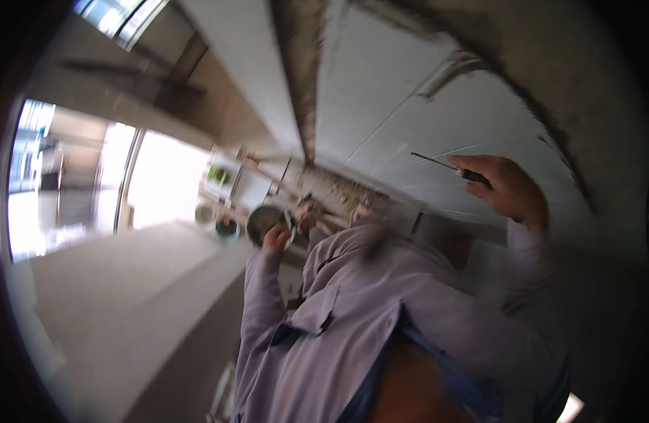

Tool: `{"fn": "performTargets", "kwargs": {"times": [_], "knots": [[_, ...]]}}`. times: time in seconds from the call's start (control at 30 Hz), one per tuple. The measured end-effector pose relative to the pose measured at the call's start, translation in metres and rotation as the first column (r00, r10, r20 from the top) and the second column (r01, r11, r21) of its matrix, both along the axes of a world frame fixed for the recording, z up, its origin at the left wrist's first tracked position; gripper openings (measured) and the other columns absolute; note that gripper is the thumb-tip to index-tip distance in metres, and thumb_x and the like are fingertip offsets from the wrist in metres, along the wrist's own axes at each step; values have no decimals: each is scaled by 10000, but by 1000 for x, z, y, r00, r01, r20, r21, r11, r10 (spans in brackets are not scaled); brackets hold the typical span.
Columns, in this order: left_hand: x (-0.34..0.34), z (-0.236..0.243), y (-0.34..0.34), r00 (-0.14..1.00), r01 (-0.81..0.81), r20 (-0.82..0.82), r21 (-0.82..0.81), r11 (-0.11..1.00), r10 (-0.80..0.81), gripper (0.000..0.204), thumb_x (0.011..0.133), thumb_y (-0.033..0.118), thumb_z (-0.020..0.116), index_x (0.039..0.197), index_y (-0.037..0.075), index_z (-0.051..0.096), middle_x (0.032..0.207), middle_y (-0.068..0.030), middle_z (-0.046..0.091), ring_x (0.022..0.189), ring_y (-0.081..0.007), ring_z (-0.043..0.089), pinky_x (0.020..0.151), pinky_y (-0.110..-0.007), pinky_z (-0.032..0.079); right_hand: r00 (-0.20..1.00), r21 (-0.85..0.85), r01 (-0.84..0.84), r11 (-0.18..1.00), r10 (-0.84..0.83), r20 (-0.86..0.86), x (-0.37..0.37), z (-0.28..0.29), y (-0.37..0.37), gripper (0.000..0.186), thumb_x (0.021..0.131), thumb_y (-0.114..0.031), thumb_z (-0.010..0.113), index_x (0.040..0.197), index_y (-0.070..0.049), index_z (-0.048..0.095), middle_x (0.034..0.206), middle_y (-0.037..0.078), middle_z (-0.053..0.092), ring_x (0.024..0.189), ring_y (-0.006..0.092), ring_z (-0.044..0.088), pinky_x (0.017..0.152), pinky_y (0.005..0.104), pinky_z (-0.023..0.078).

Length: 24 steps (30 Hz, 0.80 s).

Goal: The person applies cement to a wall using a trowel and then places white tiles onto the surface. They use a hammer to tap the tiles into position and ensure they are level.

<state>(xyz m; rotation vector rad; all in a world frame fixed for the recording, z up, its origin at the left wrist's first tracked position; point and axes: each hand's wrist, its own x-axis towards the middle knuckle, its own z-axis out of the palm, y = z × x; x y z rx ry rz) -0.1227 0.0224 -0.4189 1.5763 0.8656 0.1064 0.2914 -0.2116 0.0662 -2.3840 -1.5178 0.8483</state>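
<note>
My right hand [511,190] is raised beside the pale tiled wall. Its fingers are closed round the dark handle of a slim metal hand tool [437,163], whose thin end points left across the tiles; whether it is a blade seen edge-on or a rod I cannot tell. Lower and to the left, my left hand [275,238] grips the rim of a round dark bowl [261,223]. What lies in the bowl is too dim to make out. Large pale tiles [381,92] cover the wall, with a bent smear of mortar-like material [451,74] on them.
Rough bare plaster [585,92] borders the tiles at upper right. On the floor are scattered rubble [338,189], a green item [217,175] and a bucket-like container [227,227]. A plain low wall [127,282] runs at left, below a bright opening [166,180].
</note>
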Motion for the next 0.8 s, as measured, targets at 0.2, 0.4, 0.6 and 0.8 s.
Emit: {"fn": "performTargets", "kwargs": {"times": [0.2, 0.4, 0.6, 0.8], "knots": [[14, 25, -143, 927, 238, -219, -281, 930, -304, 396, 856, 294, 629, 1202, 101, 642, 1246, -146, 616, 1179, -305, 562, 993, -387, 440, 947, -203, -164, 965, 97, -305, -38, -259, 62, 545, 882, -230, 543, 1379, -26, 455, 1338, 238, 524, 1239, 358, 512, 1054, 411, 395], [7, 15, -218, 796, 260, -483, -272, 927, -365, 731, 818, 519, 643, 1453, 245, 410, 1558, -202, 223, 1421, -448, 204, 1176, -468, 189, 879, -194, -322, 926, 217, -424, -91, -409, 112, 533, 848, -222, 561, 1330, -10, 483, 1284, 250, 554, 1193, 377, 536, 1016, 434, 415], [41, 17, -209, 681, 64, -684, -300, 952, -261, 811, 809, 479, 685, 1498, 309, 293, 1599, -121, 100, 1395, -487, 217, 1142, -481, 281, 855, -160, -261, 952, 151, -496, -114, -557, 192, 396, 889, -216, 577, 1252, -64, 538, 1207, 214, 603, 1136, 337, 579, 966, 427, 444], [34, -27, -202, 776, -165, -619, -16, 986, 120, 553, 734, 276, 757, 1266, 223, 617, 1510, -162, 328, 1372, -415, 302, 1126, -454, 303, 513, -514, -141, 846, -381, -769, -139, -731, 252, 350, 987, -182, 493, 1311, -51, 483, 1055, 71, 648, 760, 93, 583, 687, 249, 488]]}}
